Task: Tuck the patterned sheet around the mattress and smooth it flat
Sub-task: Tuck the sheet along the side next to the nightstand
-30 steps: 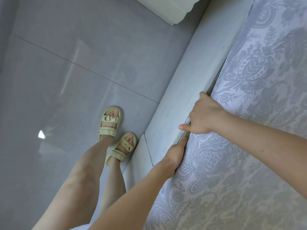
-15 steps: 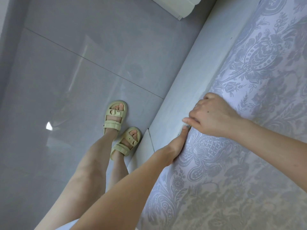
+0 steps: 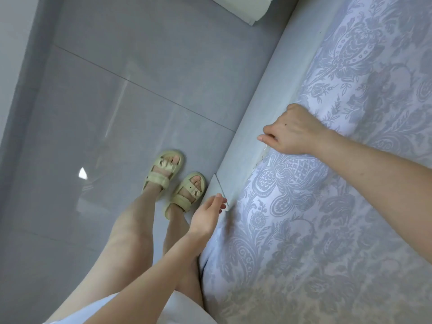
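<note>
By the bed frame (image 3: 264, 94), the right hand (image 3: 294, 129) grips the soft, light sheet (image 3: 327, 206) at its edge, likely the best hold; the left hand (image 3: 208, 213) hangs loose, empty.

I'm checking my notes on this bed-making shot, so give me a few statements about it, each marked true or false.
1. The right hand is at the edge of the sheet, next to the bed frame. True.
2. The left hand grips the sheet. False: it is off the sheet, fingers relaxed and holding nothing, beside the bed frame.
3. The person is barefoot. False: both feet wear pale sandals on the floor.
4. The sheet carries a grey floral pattern. True.
</note>
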### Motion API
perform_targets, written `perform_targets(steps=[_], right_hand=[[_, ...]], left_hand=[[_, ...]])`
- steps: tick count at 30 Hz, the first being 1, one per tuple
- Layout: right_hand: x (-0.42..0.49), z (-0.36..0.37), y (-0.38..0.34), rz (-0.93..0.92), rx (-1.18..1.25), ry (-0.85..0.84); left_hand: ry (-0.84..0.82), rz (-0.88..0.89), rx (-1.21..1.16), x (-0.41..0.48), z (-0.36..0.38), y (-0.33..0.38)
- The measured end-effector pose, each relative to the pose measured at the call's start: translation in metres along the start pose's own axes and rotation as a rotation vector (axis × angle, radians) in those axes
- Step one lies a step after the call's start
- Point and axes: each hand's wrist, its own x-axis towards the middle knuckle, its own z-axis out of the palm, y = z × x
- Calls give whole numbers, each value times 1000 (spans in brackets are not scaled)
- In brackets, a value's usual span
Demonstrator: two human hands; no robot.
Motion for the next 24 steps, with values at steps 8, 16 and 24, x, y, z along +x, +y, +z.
perform_targets(steps=[8, 16, 24], right_hand=[[-18, -19, -67, 110, 130, 86], [-62, 16, -185, -90, 145, -215], [-37, 3, -224, -23, 55, -656]], left_hand=[[-210, -101, 118, -5, -4, -59], [-116, 34, 177, -19, -27, -86], [-102, -95, 242, -33, -70, -161]])
